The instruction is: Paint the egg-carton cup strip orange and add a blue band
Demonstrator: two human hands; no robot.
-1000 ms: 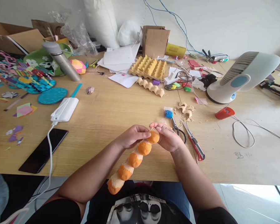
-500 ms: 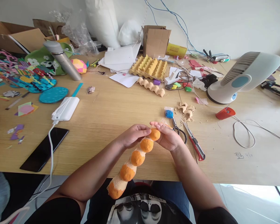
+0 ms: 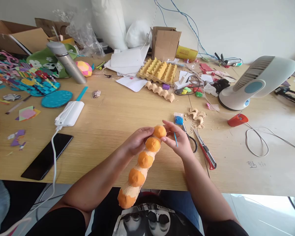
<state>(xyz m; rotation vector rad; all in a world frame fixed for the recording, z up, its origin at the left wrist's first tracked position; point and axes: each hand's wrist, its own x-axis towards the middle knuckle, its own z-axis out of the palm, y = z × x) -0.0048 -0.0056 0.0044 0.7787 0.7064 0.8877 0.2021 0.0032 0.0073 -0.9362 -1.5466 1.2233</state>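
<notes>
A strip cut from an egg carton slants from above my lap up over the table, its row of bumps capped with orange clay and its valleys bare pulp. My left hand is closed on the left side of its far end, thumb beside the top bump. On the other side, my right hand has its thumb against the strip's edge and its index finger stretched past the top bump. A thin blue stick shows between that hand's thumb and fingers; how it is held is unclear.
Right of my hands lie a blue clay packet, scissors, a utility knife and carton scraps. A power bank and phone are left. Behind stand egg trays and a fan.
The strip has turned so its orange bumps face up more, and its near end has shifted right. My right fingers have opened out from the far end, and the blue stick has come into view.
</notes>
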